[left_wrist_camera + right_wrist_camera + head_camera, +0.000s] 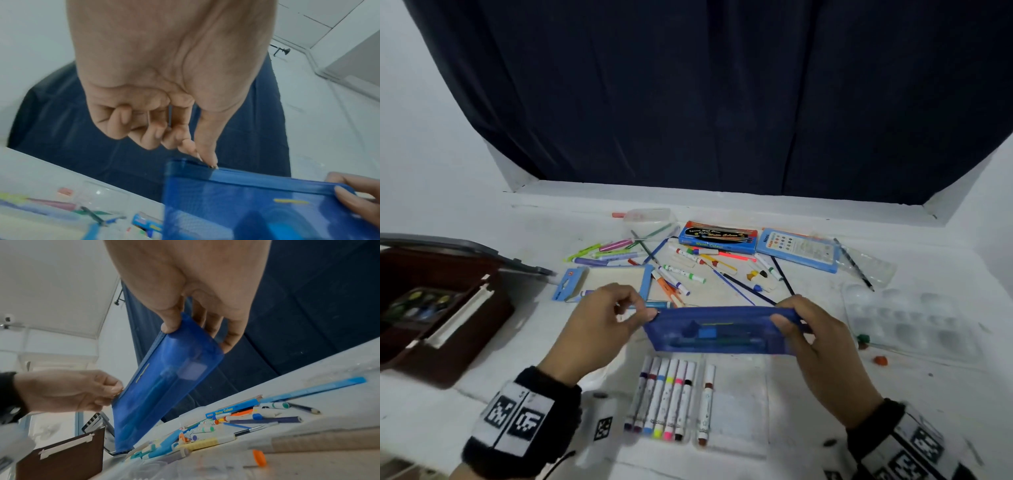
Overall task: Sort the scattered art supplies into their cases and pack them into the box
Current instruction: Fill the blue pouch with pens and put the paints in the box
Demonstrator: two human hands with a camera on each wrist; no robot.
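The right hand (822, 339) is gripping one end of the blue mesh pouch (717, 330), thumb in front, fingers behind. The left hand (599, 322) is pinching its top edge at the opposite corner. The pouch is hanging above the white table (808, 411), over a row of markers (664, 399); the brown box (438, 315) is sitting open at left.

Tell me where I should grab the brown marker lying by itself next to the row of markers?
Pinch the brown marker around the middle of its white barrel, coming straight down from above. It lies flat in the clear marker tray, apart from the row of markers, so there looks to be finger room on both sides. The right hand is nearer, but it now holds the blue pouch.
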